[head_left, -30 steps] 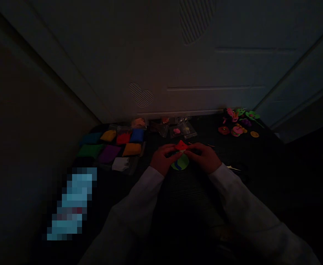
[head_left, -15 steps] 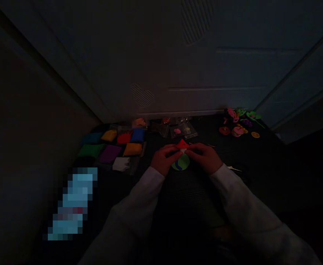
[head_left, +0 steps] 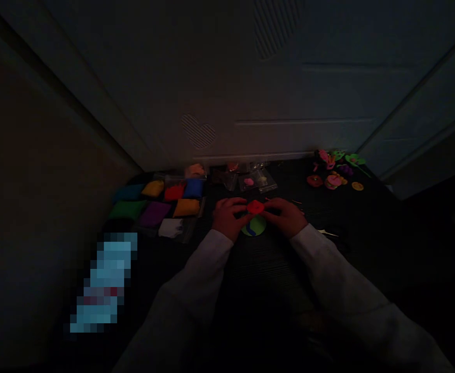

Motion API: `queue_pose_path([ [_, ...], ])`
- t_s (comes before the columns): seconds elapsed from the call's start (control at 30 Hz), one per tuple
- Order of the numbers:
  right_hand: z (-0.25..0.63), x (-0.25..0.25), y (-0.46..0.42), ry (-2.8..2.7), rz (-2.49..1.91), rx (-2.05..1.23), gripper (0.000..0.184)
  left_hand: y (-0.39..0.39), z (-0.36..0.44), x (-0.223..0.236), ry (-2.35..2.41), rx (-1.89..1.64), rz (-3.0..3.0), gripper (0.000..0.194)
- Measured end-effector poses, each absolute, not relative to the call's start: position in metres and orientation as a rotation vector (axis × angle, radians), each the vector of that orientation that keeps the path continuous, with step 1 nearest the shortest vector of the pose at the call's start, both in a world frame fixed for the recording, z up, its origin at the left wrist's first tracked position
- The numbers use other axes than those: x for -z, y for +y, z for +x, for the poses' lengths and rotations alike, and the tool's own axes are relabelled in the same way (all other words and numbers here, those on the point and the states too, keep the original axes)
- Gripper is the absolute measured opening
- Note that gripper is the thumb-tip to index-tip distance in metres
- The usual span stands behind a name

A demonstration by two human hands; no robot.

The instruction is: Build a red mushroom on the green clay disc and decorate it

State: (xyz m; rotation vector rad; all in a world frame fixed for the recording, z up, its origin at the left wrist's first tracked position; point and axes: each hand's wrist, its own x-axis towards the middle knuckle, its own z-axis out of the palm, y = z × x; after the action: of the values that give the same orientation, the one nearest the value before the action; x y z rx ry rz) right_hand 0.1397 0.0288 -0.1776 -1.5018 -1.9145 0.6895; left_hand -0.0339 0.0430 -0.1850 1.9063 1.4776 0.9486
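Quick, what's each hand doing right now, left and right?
Left hand: closed, holding the red piece by its left edge.
Right hand: closed, holding the same piece's right edge.

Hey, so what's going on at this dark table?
A person holds a small red piece between the fingertips of the left hand and right hand. Just below it in view is a green disc with a blue stripe; whether they touch is unclear. Coloured packets lie to the left, scissors and small bright figures to the right.
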Motion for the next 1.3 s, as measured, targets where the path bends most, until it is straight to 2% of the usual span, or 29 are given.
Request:
queue_pose_path([
  [0.43,0.140,0.187,0.032,-2.058,-1.591,-0.603,0.025,0.047,-0.042,0.187,1.511,-0.864,1.929,0.011],
  [0.73,0.140,0.185,0.031,-1.985,-1.591,-0.629,0.026,0.048,-0.042,0.186,1.501,-0.957,1.932,0.016],
  [1.3,0.131,0.169,0.021,-1.733,-1.434,-0.840,0.015,0.044,-0.041,0.177,1.267,-1.073,1.682,0.025],
])
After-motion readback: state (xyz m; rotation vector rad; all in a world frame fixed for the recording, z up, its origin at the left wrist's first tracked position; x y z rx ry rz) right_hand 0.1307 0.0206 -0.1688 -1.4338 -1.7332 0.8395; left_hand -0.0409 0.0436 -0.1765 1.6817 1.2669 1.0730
